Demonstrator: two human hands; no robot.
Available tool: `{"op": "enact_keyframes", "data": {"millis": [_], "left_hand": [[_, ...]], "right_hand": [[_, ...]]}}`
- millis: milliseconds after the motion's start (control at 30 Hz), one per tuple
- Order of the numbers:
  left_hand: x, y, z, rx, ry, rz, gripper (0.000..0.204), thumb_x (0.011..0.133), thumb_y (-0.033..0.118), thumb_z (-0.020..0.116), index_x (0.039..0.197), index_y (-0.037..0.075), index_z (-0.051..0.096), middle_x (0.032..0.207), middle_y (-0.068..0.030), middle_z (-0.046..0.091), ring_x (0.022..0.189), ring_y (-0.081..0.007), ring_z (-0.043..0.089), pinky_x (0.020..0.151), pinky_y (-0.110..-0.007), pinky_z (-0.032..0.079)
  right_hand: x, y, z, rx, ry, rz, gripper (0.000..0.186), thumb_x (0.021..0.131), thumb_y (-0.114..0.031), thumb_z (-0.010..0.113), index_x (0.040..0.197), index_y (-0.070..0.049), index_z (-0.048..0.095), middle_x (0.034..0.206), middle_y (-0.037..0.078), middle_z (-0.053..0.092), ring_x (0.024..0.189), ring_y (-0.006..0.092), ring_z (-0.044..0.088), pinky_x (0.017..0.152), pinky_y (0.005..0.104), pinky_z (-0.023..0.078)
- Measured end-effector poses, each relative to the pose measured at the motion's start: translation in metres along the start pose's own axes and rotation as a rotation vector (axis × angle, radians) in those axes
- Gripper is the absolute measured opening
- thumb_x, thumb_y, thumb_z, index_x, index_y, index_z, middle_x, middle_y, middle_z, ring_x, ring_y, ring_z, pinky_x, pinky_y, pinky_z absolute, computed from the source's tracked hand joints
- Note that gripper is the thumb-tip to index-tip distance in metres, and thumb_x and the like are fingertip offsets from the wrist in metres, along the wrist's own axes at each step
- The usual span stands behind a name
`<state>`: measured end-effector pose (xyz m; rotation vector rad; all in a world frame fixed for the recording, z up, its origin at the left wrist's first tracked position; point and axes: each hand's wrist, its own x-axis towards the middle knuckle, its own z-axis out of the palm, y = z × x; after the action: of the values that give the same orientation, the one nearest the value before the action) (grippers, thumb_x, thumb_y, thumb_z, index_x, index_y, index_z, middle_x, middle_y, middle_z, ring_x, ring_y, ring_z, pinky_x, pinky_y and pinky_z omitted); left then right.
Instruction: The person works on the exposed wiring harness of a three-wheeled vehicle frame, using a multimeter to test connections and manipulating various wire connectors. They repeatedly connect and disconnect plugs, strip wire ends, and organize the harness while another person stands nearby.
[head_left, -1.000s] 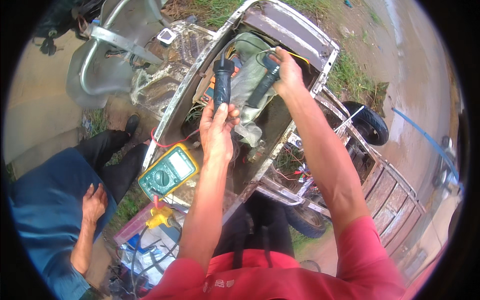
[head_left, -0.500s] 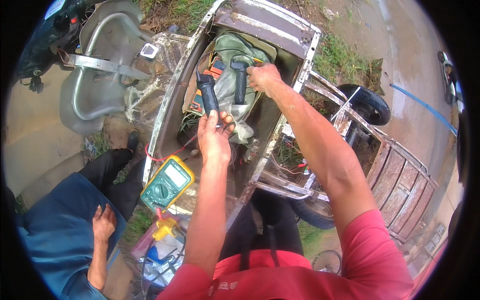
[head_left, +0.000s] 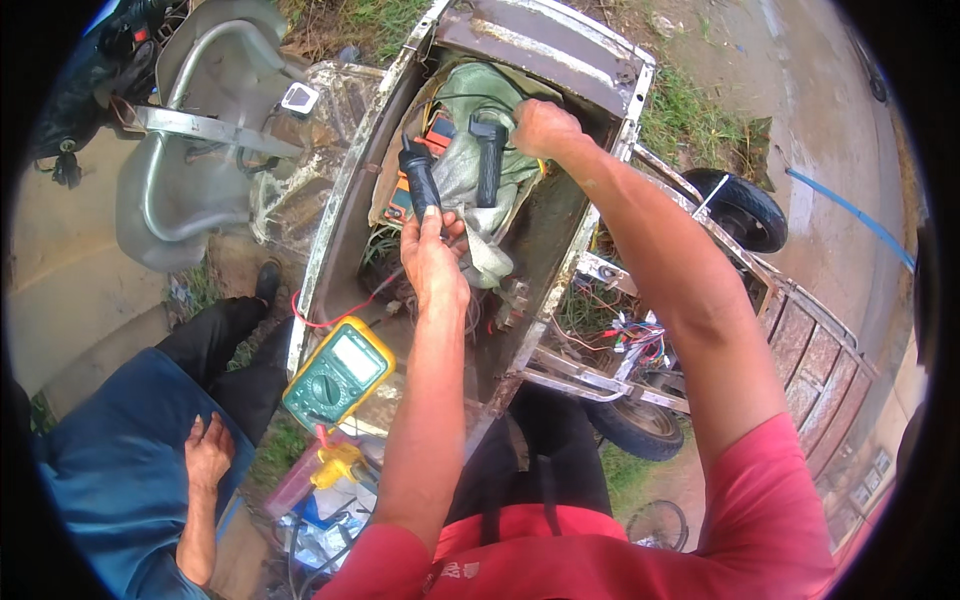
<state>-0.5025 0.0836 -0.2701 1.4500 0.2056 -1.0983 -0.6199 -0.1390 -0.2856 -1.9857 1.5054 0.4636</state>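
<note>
By the sack point(head_left: 458, 170), the left hand point(head_left: 434, 262) holds one black handlebar grip point(head_left: 420, 176); whether the right hand point(head_left: 546, 128) holds anything is unclear.

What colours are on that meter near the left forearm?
Yellow edging around a green face; the meter shows best in the head view.

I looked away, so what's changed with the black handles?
The right hand lowered one black handle onto the greyish sack and let go; the hand is now just right of it. The left hand still holds the other black handle, now tipped left; the yellow-edged meter stayed put.
</note>
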Motion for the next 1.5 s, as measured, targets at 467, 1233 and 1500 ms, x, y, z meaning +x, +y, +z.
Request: {"op": "enact_keyframes", "data": {"millis": [467,1233,1500], "left_hand": [[0.027,-0.019,0.005,0.255,0.087,0.184,0.030,0.100,0.018,0.066,0.125,0.001,0.059,0.096,-0.0061,0.066,0.086,-0.0143,0.061,0.083,-0.033,0.050],[-0.027,0.078,0.103,1.132,-1.006,0.726,0.028,0.093,0.005,0.062,0.120,0.007,0.071,0.107,-0.0016,0.074,0.100,-0.0110,0.064,0.091,-0.028,0.050],[-0.030,0.069,0.110,1.312,-1.002,0.749,0.026,0.096,0.007,0.062,0.121,0.005,0.069,0.102,-0.0034,0.074,0.097,-0.0103,0.066,0.088,-0.028,0.051]], "right_hand": [[-0.100,0.022,-0.076,1.149,-0.284,-0.105,0.031,0.099,-0.018,0.066,0.121,0.003,0.063,0.088,0.001,0.061,0.066,0.0053,0.051,0.055,0.0196,0.042],[-0.121,0.085,-0.051,0.627,-0.228,-0.507,0.019,0.090,-0.021,0.064,0.094,-0.004,0.071,0.075,0.006,0.065,0.067,0.0204,0.062,0.062,0.0379,0.050],[-0.148,0.074,-0.070,0.673,-0.420,-0.290,0.034,0.090,-0.035,0.062,0.093,-0.005,0.078,0.082,0.007,0.073,0.065,0.0187,0.063,0.055,0.0340,0.049]]}}
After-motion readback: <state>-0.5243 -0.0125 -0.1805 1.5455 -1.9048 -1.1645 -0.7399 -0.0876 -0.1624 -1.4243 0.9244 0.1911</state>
